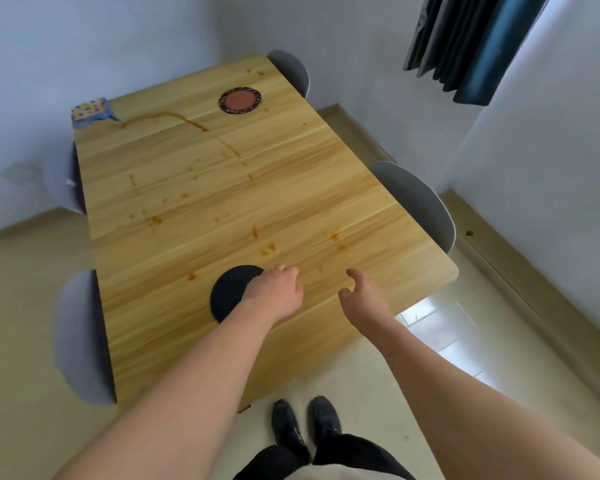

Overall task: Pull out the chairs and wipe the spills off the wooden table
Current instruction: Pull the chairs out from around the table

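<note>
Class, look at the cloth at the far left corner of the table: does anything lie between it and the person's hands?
Nothing blocks the way. The cloth lies far from the left hand and right hand; between them is only table with brown spills. The black mat lies flat under the left hand.

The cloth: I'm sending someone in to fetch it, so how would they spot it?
Go to the wooden table and look at its far left corner. The cloth lies there, hanging over the edge. Unlike the two round mats, it is crumpled and multicoloured.
</note>
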